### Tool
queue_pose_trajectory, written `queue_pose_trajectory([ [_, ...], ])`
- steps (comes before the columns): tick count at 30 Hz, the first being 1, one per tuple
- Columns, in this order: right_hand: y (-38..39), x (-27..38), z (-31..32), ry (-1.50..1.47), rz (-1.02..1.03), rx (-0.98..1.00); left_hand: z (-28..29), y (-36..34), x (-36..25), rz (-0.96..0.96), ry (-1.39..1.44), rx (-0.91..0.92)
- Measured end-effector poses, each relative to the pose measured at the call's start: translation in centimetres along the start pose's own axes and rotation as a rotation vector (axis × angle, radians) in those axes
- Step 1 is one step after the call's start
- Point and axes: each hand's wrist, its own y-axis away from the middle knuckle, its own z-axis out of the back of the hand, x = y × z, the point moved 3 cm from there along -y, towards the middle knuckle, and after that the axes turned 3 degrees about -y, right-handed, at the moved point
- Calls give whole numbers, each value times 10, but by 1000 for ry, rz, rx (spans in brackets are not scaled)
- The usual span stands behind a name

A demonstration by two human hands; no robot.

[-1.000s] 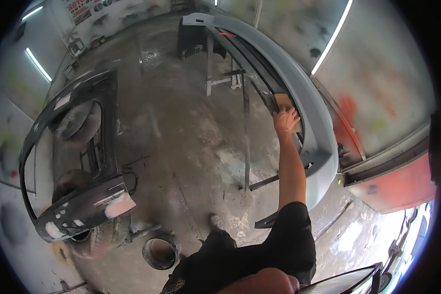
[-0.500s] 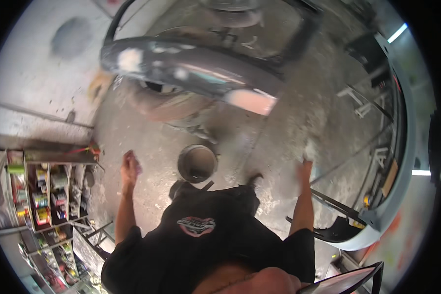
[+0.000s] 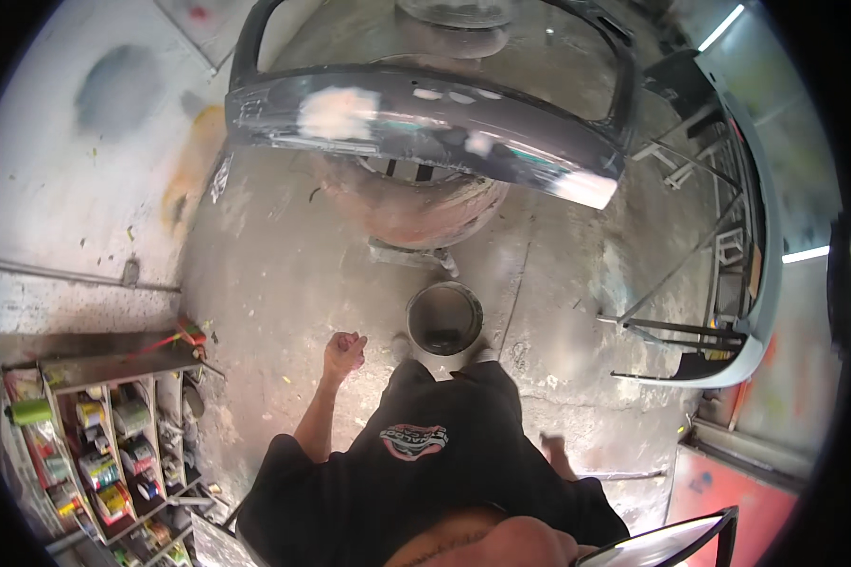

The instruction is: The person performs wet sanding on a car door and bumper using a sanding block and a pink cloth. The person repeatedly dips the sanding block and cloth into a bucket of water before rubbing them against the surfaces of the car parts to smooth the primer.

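Observation:
My left hand (image 3: 345, 355) hangs in front of me, left of the bucket, with its fingers curled in. Something pinkish seems to show at the fingers, too small to name. Close to my right hip is my right hand (image 3: 554, 448), partly behind my dark shirt, and its fingers are not clear. A round bucket (image 3: 410, 312) stands on the floor just ahead of my feet, with dark contents low inside. Beyond it, a dark grey car tailgate (image 3: 416, 123) with pale filler patches and an open window frame rests above a dusty tyre (image 3: 378, 203).
Shelves (image 3: 113, 378) full of cans and bottles stand at the left by a paint-marked wall (image 3: 85, 189). On the right, a light-coloured bumper (image 3: 764, 283) hangs on a metal stand (image 3: 648, 326). A red panel (image 3: 728, 501) leans at the lower right.
The view has shifted, and I stand closer to the bucket, which is now right ahead of my feet. My left hand has come inward; my right arm has dropped back to my side.

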Motion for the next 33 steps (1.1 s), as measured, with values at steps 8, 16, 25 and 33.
queue_pose_trajectory([
  [8,94,231,173,-810,577,-487,-73,-51,-67,-45,-4,209],
  [16,42,275,86,-854,444,-486,-195,-55,-106,-625,-624,568],
  [25,65,339,-9,-390,455,-688,-209,-137,-61,113,-577,927],
  [33,110,445,-17,-1361,7,-551,-191,-216,-19,-106,-1244,1086],
])
